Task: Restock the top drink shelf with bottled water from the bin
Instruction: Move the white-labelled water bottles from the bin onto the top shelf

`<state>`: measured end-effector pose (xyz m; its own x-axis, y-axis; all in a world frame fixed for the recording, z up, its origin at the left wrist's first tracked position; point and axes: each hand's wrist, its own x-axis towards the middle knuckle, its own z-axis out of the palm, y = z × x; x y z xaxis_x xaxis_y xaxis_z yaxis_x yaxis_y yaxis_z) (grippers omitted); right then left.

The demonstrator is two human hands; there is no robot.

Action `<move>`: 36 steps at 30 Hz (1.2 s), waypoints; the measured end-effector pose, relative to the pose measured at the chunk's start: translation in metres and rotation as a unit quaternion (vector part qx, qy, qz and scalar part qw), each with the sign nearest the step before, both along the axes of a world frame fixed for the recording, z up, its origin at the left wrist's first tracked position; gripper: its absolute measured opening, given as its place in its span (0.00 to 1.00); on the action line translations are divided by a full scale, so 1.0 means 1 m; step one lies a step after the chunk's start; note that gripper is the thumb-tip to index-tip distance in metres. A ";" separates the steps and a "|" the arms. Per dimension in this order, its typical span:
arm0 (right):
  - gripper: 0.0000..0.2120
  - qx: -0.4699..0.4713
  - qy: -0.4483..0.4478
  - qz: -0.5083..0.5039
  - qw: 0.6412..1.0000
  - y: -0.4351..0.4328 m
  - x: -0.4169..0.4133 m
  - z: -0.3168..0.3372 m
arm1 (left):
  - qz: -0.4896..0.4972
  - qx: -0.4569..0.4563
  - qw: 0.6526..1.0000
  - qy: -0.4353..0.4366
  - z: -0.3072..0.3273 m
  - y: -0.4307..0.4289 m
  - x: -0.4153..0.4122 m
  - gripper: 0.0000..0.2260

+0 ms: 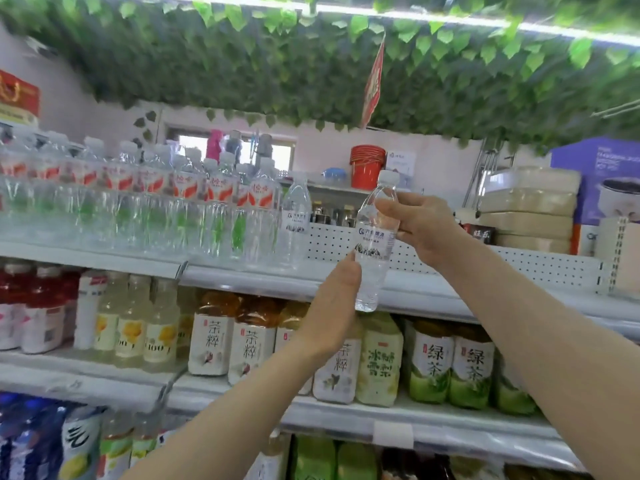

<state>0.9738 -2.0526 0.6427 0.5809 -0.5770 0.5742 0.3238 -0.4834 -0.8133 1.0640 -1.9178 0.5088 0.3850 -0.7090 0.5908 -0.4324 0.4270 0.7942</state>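
Note:
A clear water bottle [374, 242] with a white cap and a white-and-blue label hangs upright in front of the top shelf [450, 289]. My right hand [420, 226] grips it around the upper body, fingers curled over the shoulder. My left hand [334, 308] touches the bottle's lower part from the left, fingers fairly straight. A matching water bottle [295, 221] stands on the top shelf, at the right end of a long row of red-labelled water bottles [145, 199]. The bin is out of view.
Right of the standing bottle the top shelf is bare in front of a white perforated back panel [519, 263]. Tea and juice bottles [249, 336] fill the shelves below. A red bucket [367, 166], stacked packs [526, 209] and hanging leaves [311, 64] lie behind and above.

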 end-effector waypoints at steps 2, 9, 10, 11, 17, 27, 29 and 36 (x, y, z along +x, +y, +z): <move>0.13 -0.007 -0.007 0.008 1.000 -0.014 0.025 0.012 | 0.020 0.008 1.000 -0.018 0.016 -0.015 0.021 0.35; 0.16 -0.012 -0.016 0.017 1.000 -0.068 0.113 0.031 | 0.075 0.079 0.992 -0.070 0.045 -0.073 0.099 0.35; 0.17 -0.013 -0.017 0.020 1.000 -0.075 0.124 0.032 | 0.081 0.094 0.989 -0.077 0.047 -0.082 0.107 0.36; 0.16 -0.018 -0.018 0.023 0.999 -0.083 0.133 0.032 | 0.085 0.109 0.987 -0.080 0.049 -0.091 0.113 0.37; 0.17 -0.017 -0.018 0.029 0.999 -0.119 0.172 0.026 | 0.104 0.149 0.983 -0.037 0.069 -0.133 0.136 0.35; 0.16 0.035 -0.002 0.047 0.998 -0.143 0.202 0.017 | 0.117 0.177 0.977 0.029 0.072 -0.154 0.151 0.35; 0.18 0.039 0.001 0.054 0.998 -0.145 0.208 0.017 | 0.134 0.176 0.975 0.029 0.070 -0.154 0.150 0.36; 0.22 0.057 0.009 0.084 0.995 -0.150 0.221 0.019 | 0.163 0.170 0.972 0.030 0.066 -0.158 0.150 0.38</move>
<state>1.1952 -2.2025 0.6615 0.6847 -0.5315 0.4986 0.3766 -0.3276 -0.8665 1.2142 -2.0759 0.5749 0.6483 -0.6939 0.3135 -0.4484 -0.0152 0.8937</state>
